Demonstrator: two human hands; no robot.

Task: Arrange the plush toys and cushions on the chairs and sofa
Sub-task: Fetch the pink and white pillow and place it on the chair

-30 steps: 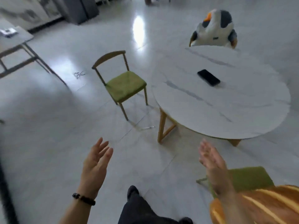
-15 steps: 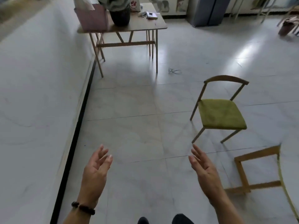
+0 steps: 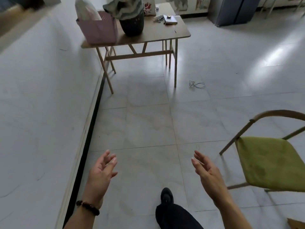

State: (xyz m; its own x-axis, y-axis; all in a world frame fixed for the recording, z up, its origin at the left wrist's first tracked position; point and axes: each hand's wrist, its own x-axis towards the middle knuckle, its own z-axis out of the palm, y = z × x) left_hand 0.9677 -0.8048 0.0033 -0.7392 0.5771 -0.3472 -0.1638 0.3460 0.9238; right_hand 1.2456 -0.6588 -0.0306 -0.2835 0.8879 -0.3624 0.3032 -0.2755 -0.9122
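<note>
Both the left hand (image 3: 100,175) and right hand (image 3: 207,173) hang spread and empty, palms facing, over the tiled floor (image 3: 148,123). A green-seated chair (image 3: 270,161) stands near right. The far folding table (image 3: 153,33) carries a pink basket (image 3: 99,30) holding what may be a cushion (image 3: 86,9).

Left hand (image 3: 100,175), right hand (image 3: 208,175): both empty, palms facing, fingers spread.

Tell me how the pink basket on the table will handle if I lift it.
The pink basket looks like thin perforated plastic, so its walls may flex under a grip. The pale bundle inside stands above the rim and could make it top-heavy. It sits near the table edge, so pushing it risks a tip.
</note>
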